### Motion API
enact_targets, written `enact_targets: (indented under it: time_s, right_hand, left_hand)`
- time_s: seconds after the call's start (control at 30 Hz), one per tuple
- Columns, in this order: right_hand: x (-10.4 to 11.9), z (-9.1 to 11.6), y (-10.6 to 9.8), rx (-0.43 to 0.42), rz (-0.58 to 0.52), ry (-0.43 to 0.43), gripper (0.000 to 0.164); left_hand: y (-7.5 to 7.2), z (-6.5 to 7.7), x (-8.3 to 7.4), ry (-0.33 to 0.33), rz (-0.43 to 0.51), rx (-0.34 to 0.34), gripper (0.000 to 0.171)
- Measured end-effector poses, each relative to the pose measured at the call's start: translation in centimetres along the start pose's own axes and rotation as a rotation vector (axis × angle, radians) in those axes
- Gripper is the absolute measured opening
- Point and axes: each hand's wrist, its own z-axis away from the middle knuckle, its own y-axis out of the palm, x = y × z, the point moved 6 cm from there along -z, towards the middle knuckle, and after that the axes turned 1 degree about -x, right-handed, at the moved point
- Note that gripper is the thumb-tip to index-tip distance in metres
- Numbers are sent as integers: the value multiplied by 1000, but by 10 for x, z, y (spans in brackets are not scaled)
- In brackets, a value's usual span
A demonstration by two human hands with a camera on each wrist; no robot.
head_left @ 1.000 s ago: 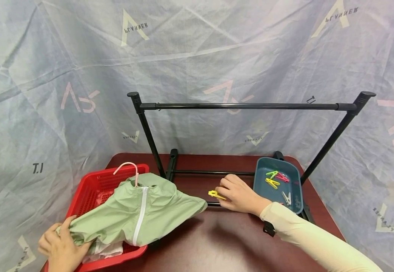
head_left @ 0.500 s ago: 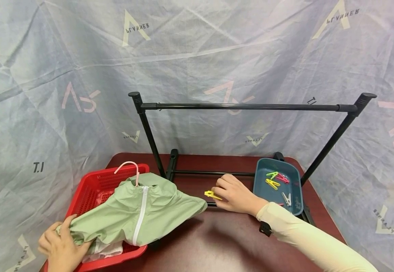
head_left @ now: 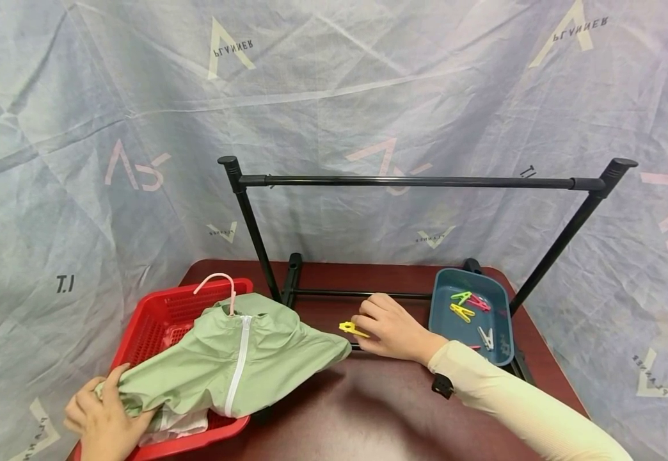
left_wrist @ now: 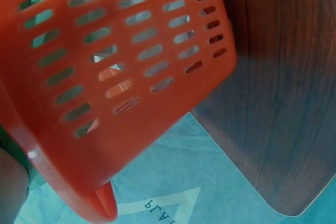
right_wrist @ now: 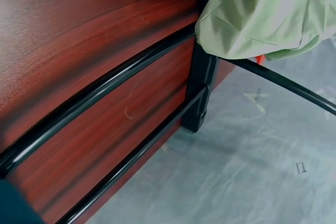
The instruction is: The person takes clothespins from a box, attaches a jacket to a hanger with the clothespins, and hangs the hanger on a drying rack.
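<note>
A light green jacket (head_left: 276, 358) with a white zipper lies across a red basket (head_left: 138, 320), a pink hanger (head_left: 233, 296) hook rising from its collar. At the basket's near left, my left hand (head_left: 103, 416) grips the jacket's edge, thumb and fingers on the cloth. My right hand (head_left: 388, 328) pinches a yellow clothespin (head_left: 350, 329) above the table, close to the jacket's right sleeve tip but apart from it. In the right wrist view the jacket (right_wrist: 262, 19) shows at the top right; the hand itself is out of that view. The left wrist view mostly shows the basket wall (left_wrist: 126, 77).
A black garment rack (head_left: 414, 181) stands over the dark red table (head_left: 368, 410). Its low bars cross behind my right hand. A blue tray (head_left: 446, 326) with several clothespins (head_left: 462, 312) sits at the right. White cloth (head_left: 181, 426) lies in the basket beneath the jacket.
My right hand has moved a little left with the yellow clothespin, nearer the jacket's right sleeve. The left hand and the jacket have stayed in place.
</note>
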Motion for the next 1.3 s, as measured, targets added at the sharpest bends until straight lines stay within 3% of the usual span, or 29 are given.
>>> enact_targets:
  time_s: [1.3]
  right_hand:
    - [14,-37,11,-10,15,-51,17]
  left_hand:
    - [2,0,1,-27,3,14,103]
